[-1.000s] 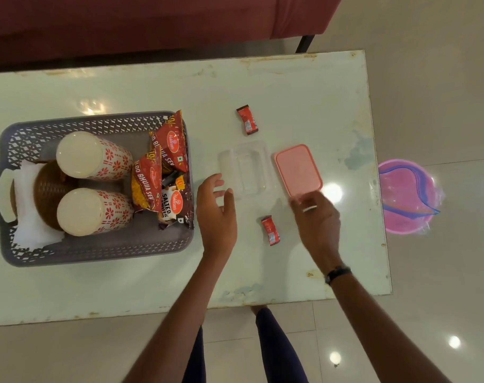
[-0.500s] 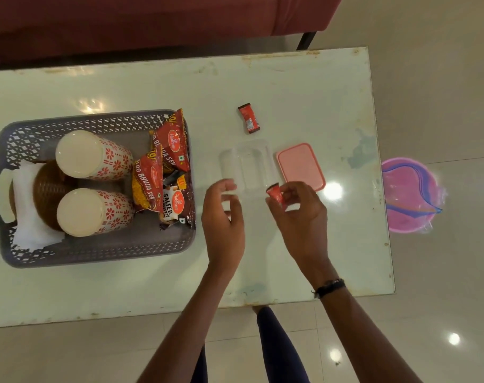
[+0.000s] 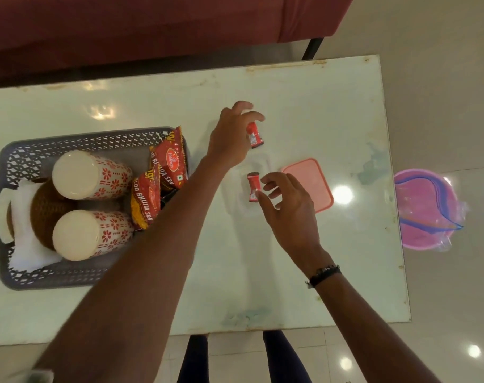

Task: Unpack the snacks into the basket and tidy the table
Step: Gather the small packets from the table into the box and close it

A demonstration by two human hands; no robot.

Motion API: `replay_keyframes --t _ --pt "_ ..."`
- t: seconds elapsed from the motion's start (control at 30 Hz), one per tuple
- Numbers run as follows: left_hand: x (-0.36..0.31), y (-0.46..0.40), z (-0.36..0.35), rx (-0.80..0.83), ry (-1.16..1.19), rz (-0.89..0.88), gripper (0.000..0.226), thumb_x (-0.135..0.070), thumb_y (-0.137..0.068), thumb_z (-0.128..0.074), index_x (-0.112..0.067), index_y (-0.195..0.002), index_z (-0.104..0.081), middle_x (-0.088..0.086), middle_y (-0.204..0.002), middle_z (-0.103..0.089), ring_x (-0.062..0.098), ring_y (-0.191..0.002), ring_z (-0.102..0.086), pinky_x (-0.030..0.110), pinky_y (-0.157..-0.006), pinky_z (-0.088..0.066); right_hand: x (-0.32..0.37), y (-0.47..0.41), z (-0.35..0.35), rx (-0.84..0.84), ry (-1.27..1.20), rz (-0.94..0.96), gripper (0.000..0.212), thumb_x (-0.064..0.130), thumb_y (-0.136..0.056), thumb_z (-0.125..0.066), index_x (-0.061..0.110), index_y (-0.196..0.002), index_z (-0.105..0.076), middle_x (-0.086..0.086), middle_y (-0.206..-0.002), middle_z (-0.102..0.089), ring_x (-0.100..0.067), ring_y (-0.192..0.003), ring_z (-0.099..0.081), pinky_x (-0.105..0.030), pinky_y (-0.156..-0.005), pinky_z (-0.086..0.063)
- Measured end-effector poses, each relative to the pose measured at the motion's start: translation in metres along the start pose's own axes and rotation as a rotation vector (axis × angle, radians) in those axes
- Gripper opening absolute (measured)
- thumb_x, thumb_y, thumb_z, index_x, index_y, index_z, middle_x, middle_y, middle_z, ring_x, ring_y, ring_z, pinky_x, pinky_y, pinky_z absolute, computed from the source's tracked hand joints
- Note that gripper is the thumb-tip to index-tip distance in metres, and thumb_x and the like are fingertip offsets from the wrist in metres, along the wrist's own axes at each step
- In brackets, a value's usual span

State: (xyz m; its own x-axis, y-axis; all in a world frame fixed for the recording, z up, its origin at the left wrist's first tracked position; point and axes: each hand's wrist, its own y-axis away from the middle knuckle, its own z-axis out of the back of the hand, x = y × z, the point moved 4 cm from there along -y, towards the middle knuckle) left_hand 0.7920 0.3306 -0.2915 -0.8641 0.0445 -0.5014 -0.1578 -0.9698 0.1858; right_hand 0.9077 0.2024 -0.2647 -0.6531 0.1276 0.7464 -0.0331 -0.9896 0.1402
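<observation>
A grey plastic basket [image 3: 55, 280] sits on the left of the pale table [image 3: 332, 120]. It holds red snack packs [image 3: 169, 161] and two upturned patterned cups [image 3: 89, 175]. My left hand [image 3: 229, 136] reaches over the table's middle, its fingertips pinched on the far end of a small red packet [image 3: 256, 138]. My right hand [image 3: 287, 208] holds a second small red packet [image 3: 253, 187] between thumb and fingers, just above a clear, empty container [image 3: 232, 194]. The container's pink lid [image 3: 312, 186] lies beside it to the right.
A brown woven object on white cloth [image 3: 42, 211] fills the basket's left end. On the floor past the table's right edge stands a pink bin with a plastic liner [image 3: 425, 208]. A dark red sofa [image 3: 152, 23] runs along the far side.
My left hand has moved from near the basket across to the far red packet. My right hand picked the near packet off the table and carried it over the clear container.
</observation>
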Motion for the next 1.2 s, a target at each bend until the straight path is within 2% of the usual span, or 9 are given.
replay_keyframes --t 0.2,0.37,0.43,0.6,0.73,0.83,0.97,1.13,1.2 --pt "0.012 -0.008 -0.002 0.041 -0.091 0.004 0.020 -0.020 -0.085 -0.066 -0.013 -0.103 -0.067 0.006 -0.110 -0.061 0.022 -0.102 -0.053 0.026 -0.073 -0.040 -0.003 0.000 0.000 0.028 -0.044 -0.025 0.018 0.018 -0.089 -0.064 0.017 -0.107 -0.062 0.005 -0.098 -0.063 -0.008 -0.081 -0.061 -0.030 -0.070 -0.058" --pt "0.008 0.039 0.026 -0.279 0.148 0.234 0.016 -0.029 -0.080 -0.070 -0.015 -0.087 -0.069 -0.002 -0.088 -0.069 0.011 -0.078 -0.060 0.025 -0.062 -0.042 -0.001 -0.007 0.007 -0.008 -0.075 -0.049 0.017 0.017 -0.089 -0.062 0.015 -0.105 -0.062 0.009 -0.092 -0.059 -0.007 -0.077 -0.060 -0.031 -0.067 -0.057" --pt "-0.004 0.074 0.029 -0.321 0.240 0.263 0.014 -0.028 -0.078 -0.072 -0.015 -0.082 -0.069 -0.001 -0.082 -0.069 0.012 -0.071 -0.061 0.028 -0.060 -0.047 0.000 -0.009 0.011 -0.024 -0.076 -0.056 0.015 0.016 -0.090 -0.061 0.014 -0.104 -0.062 0.010 -0.091 -0.058 -0.008 -0.077 -0.060 -0.031 -0.067 -0.057" --pt "-0.019 0.123 0.013 -0.165 0.306 0.285 0.021 -0.021 -0.081 -0.071 -0.012 -0.101 -0.071 0.004 -0.097 -0.073 0.020 -0.077 -0.067 0.038 -0.072 -0.055 0.008 -0.009 0.015 -0.044 -0.006 -0.042 0.012 0.010 -0.091 -0.057 0.011 -0.101 -0.062 0.000 -0.094 -0.065 -0.010 -0.074 -0.061 -0.029 -0.066 -0.057" --pt "-0.012 0.133 0.025 -0.189 0.366 0.289 0.027 -0.018 -0.085 -0.068 -0.014 -0.111 -0.066 0.000 -0.110 -0.071 0.015 -0.075 -0.067 0.027 -0.071 -0.056 0.027 -0.002 0.012 -0.051 -0.014 -0.009 0.010 0.009 -0.092 -0.056 0.011 -0.100 -0.062 0.001 -0.093 -0.065 -0.005 -0.073 -0.059 -0.022 -0.063 -0.055" --pt "0.001 0.149 0.048 -0.250 0.460 0.285 0.018 -0.015 -0.089 -0.061 -0.016 -0.106 -0.067 -0.002 -0.098 -0.073 0.009 -0.065 -0.066 0.022 -0.062 -0.056 0.054 0.007 0.002 -0.042 -0.061 0.046 0.010 0.010 -0.092 -0.056 0.011 -0.101 -0.062 -0.001 -0.093 -0.066 -0.006 -0.072 -0.062 -0.016 -0.061 -0.053" --pt "0.035 0.186 0.091 -0.367 0.618 0.309 0.016 -0.015 -0.092 -0.058 -0.019 -0.104 -0.067 -0.013 -0.087 -0.067 0.003 -0.070 -0.067 0.013 -0.063 -0.054 0.106 0.021 -0.028 -0.019 -0.080 0.137 0.012 0.010 -0.092 -0.057 0.012 -0.102 -0.062 0.001 -0.097 -0.065 -0.005 -0.075 -0.059 -0.012 -0.061 -0.048" --pt "0.116 0.249 0.157 -0.574 0.720 0.386 0.016 -0.013 -0.092 -0.056 -0.018 -0.102 -0.067 -0.004 -0.093 -0.072 0.010 -0.079 -0.068 0.025 -0.070 -0.057 0.189 0.046 -0.097 0.066 -0.143 0.301 0.013 0.006 -0.089 -0.060 0.009 -0.101 -0.063 -0.004 -0.099 -0.066 -0.009 -0.081 -0.060 -0.016 -0.070 -0.049" --pt "0.159 0.277 0.175 -0.640 0.743 0.441 0.014 -0.014 -0.092 -0.056 -0.018 -0.100 -0.067 0.000 -0.093 -0.073 0.012 -0.073 -0.068 0.023 -0.066 -0.056 0.222 0.060 -0.133 0.115 -0.164 0.355 0.011 0.005 -0.089 -0.061 0.007 -0.099 -0.063 -0.005 -0.099 -0.065 -0.010 -0.081 -0.060 -0.015 -0.069 -0.049"
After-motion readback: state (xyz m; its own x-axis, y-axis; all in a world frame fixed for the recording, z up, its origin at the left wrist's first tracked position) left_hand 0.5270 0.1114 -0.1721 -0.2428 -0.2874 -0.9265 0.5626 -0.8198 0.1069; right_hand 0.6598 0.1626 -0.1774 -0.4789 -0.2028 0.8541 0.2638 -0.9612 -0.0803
